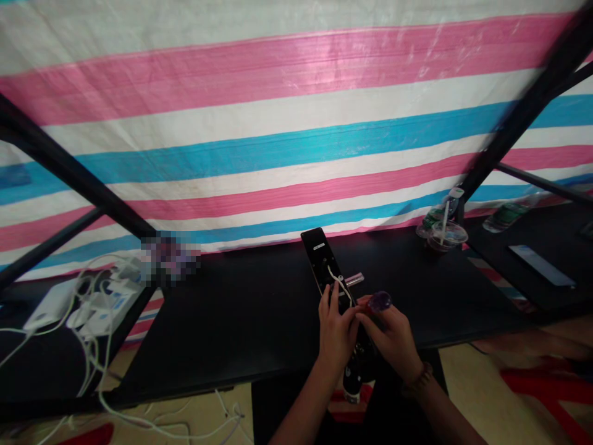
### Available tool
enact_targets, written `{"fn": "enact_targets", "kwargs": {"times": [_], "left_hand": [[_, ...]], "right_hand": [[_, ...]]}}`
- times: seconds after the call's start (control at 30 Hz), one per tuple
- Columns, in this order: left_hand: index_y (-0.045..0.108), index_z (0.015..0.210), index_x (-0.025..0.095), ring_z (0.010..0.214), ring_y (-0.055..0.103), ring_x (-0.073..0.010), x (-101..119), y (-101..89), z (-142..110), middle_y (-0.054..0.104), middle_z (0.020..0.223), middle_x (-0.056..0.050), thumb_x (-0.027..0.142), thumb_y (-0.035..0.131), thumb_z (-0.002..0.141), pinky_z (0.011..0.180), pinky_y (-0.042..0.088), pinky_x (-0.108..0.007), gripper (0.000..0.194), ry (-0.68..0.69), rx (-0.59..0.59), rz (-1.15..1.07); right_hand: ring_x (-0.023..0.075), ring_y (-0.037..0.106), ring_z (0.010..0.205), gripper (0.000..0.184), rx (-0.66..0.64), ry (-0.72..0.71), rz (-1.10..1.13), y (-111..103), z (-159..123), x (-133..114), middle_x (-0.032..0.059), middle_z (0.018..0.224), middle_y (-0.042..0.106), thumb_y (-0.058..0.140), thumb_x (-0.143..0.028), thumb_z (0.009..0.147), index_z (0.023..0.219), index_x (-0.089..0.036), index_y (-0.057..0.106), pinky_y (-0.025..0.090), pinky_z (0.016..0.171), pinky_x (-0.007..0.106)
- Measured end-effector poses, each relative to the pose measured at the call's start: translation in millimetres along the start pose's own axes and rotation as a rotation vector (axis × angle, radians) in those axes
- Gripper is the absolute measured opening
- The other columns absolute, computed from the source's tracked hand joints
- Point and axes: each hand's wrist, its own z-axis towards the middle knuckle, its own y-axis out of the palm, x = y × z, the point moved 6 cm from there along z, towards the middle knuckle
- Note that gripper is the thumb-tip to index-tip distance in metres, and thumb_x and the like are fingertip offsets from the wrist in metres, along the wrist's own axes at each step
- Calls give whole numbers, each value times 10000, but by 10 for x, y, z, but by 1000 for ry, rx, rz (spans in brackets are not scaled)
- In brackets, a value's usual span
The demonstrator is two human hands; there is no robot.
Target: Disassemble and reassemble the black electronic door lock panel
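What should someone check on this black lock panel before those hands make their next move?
1. Black lock panel lying on the black table: ok.
2. White cable clear of the left hand: not ok, it runs down to the fingers.
3. Purple-topped item at the right hand: what it is, cannot tell.
4. Cup with straw away from the hands: ok, it stands far to the right.
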Motion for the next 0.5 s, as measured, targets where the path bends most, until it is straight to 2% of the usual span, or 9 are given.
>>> {"fn": "enact_targets", "kwargs": {"times": [0.1, 0.27, 0.4, 0.5], "left_hand": [[730, 1037, 276, 1483, 222, -349, 4, -1, 5, 245, 1624, -55, 205, 618, 889, 1106, 385, -597, 199, -1, 2, 4], [715, 1110, 314, 1475, 255, -336, -12, -2, 13, 264, 1621, -43, 253, 629, 894, 1120, 387, -563, 241, -20, 8, 15], [714, 1110, 316, 1482, 243, -329, -20, 2, 10, 247, 1629, -40, 259, 624, 899, 1128, 382, -552, 236, -28, -4, 13], [723, 1068, 295, 1485, 236, -334, -19, 3, 4, 254, 1627, -40, 221, 639, 880, 1123, 385, -569, 218, -23, -7, 17]], "right_hand": [[191, 695, 800, 79, 42, 10, 22, -6, 2, -17, 64, 893, 715, 618, -224, 912, 872, -210, 684, 587, 724, 281], [173, 686, 735, 183, -44, -37, -26, 18, 39, -120, 51, 807, 695, 515, -179, 952, 879, -211, 680, 580, 709, 260], [202, 713, 842, 198, -43, -21, -53, 6, 35, -107, 70, 881, 723, 486, -209, 965, 940, -212, 683, 589, 792, 300], [229, 724, 891, 141, -12, 28, -41, 12, 3, -36, 84, 955, 747, 580, -274, 930, 975, -207, 695, 599, 794, 319]]}}
